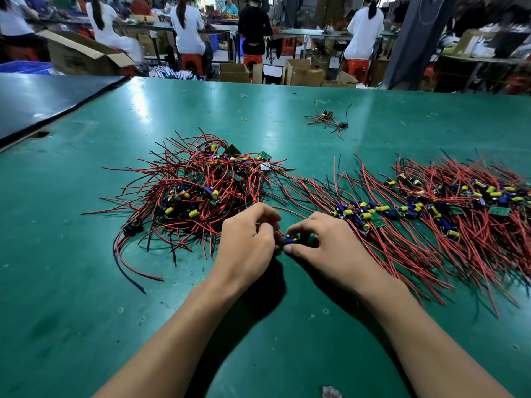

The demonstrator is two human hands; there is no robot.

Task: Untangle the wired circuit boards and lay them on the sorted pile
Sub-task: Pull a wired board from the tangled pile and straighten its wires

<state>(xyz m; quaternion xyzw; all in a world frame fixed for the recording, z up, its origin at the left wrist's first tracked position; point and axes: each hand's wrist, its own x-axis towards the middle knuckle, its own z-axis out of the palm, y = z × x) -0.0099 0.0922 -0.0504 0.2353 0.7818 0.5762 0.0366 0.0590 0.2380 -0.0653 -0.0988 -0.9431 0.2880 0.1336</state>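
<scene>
Centrally, toward the near edge of the desk [86,311]: tangled heap [201,185] lies left, unsorted. Left hand [247,239] pinches the red leads [277,234] and right hand [324,242] grips one circuit board [290,241] with blue and yellow components, presumably to draw it free. Sorted pile [402,214], leads combed parallel, runs to the right edge.

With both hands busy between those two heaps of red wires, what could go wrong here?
The left hand and right hand pinch one circuit board right beside the tangled pile; a hard pull might drag neighbours along or strain a wire. The right hand also sits close to the sorted pile, so a careless sweep could muddle it.
</scene>
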